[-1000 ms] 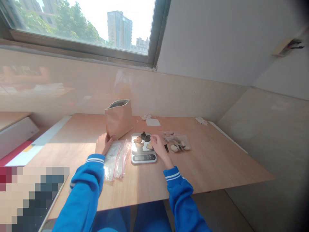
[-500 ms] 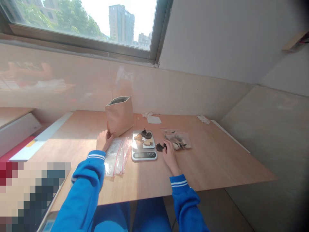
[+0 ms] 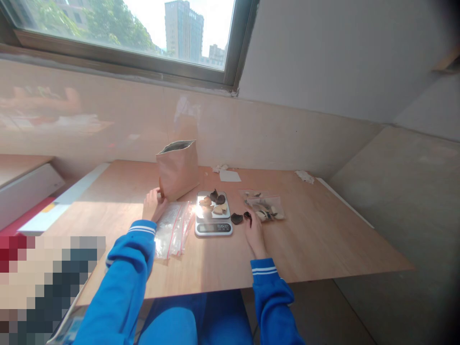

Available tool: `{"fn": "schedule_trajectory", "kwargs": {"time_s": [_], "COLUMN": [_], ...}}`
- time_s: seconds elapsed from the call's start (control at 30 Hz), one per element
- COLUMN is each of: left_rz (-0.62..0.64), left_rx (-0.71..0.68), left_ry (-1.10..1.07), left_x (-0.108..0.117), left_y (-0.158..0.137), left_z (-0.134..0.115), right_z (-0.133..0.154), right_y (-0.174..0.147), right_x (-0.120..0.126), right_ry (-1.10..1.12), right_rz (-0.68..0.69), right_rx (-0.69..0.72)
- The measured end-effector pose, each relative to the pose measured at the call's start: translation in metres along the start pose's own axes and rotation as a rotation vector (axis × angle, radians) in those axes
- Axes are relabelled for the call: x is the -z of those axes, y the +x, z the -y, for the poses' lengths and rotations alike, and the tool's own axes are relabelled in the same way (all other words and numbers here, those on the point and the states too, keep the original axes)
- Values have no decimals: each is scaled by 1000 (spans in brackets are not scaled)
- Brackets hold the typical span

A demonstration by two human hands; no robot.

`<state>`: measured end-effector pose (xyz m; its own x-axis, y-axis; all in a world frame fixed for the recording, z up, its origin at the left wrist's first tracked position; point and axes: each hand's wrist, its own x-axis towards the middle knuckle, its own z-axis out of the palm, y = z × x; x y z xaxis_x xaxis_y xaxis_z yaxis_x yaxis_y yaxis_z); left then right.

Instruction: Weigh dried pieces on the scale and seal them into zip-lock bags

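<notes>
One dark piece, at the scale's three o'clock, is being pinched by the right hand, previously over the scale; the left hand is touching the paper bag, finger spread indiscernible.

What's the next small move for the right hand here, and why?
I'd probably have the right hand lift the curved dark piece at its fingertips and lay it on the scale. Similar-looking dark pieces already lie there, and the hand is just right of it. Another loose piece sits between, so pass over that.
</notes>
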<state>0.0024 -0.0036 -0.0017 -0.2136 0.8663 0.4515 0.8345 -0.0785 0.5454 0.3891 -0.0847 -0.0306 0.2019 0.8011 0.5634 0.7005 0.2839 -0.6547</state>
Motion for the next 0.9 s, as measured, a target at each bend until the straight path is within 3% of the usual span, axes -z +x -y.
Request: {"fn": "schedule_trajectory", "kwargs": {"time_s": [0.27,0.47,0.53,0.6,0.7,0.77,0.9], "left_rz": [-124,-185,-80,116,365,409,303], "left_rx": [-40,-63,-58,-47,14,55,77], "left_ry": [-128,-131,-104,-104,-82,-47,67], "left_x": [11,48,62,70,66,56,40], "left_y": [-9,-24,-39,-58,-91,-108,-124], "left_z": [-5,-39,-52,-62,-67,-66,-64], "right_z": [5,9,10,11,16,21,38], "right_y": [0,1,0,0,2,3,0], "right_x": [3,5,5,6,10,12,14], "right_ry": [51,60,52,40,15,1,36], "right_rz": [-28,-40,-40,-44,-69,-108,-93], "right_rx": [-63,-59,-54,-57,-64,-54,30]}}
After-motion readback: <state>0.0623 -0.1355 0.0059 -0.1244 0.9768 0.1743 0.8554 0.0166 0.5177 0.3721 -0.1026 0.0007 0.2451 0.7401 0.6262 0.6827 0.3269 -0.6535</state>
